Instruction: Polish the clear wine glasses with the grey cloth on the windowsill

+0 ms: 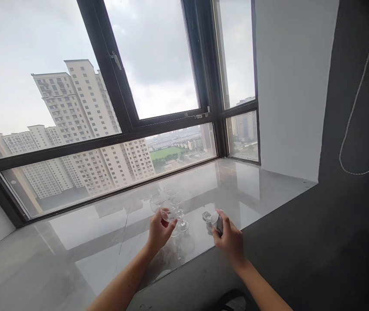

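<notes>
My left hand (160, 230) has its thumb and fingers curled round a clear stemmed glass (167, 211) at the near side of a small cluster. Several more clear glasses (171, 191) stand close together behind and beside it; their outlines overlap, and one round foot (183, 226) shows to the right. To the right, over the sill, my right hand (231, 242) grips a small whitish-grey bundle (216, 221). A loose part of the bundle sticks out toward the left. Its exact kind is unclear, and the fingers cover part of it.
A glossy grey stone windowsill (106, 246) reflects the window, its near edge running diagonally below my hands. Dark window frames (171, 123) with a handle (116, 60) rise behind. A beaded cord (361, 172) hangs at the far right beside the white wall (294, 86).
</notes>
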Demonstrator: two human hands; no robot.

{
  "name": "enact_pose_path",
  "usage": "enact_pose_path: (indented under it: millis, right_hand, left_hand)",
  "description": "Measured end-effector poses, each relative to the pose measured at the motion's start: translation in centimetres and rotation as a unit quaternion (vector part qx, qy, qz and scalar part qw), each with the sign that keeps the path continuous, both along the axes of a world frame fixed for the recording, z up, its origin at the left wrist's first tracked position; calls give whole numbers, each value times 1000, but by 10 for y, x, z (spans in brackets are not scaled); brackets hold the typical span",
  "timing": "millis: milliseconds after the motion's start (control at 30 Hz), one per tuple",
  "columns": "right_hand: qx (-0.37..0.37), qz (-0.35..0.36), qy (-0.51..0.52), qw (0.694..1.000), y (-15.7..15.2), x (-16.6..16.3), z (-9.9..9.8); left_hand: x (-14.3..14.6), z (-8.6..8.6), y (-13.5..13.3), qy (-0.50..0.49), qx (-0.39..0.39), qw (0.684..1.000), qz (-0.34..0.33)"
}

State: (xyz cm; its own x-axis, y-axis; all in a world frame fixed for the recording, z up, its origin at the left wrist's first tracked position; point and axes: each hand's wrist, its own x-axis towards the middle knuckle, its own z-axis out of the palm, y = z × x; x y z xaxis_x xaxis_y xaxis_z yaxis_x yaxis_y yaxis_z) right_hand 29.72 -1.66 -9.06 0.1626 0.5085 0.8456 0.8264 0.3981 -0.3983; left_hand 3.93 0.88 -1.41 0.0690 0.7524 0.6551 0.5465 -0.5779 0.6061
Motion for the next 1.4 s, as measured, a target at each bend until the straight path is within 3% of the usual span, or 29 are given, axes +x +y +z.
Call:
enact_pose_path:
  millis: [200,367,1033,1400]
  right_hand:
    - [-2,1,3,1000,0,0,0]
    - [0,3,5,1000,-2,0,0]
    - [7,0,-1,1000,-3,0,3]
    - [1,0,3,1000,-3,0,2]
  left_hand:
    - [2,2,4,-145,-57,987,-42]
    - [0,2,8,-196,-79,977,-24]
    - [7,9,-4,-153,-130,979,36]
    - [9,7,-4,-185,-159,969,27]
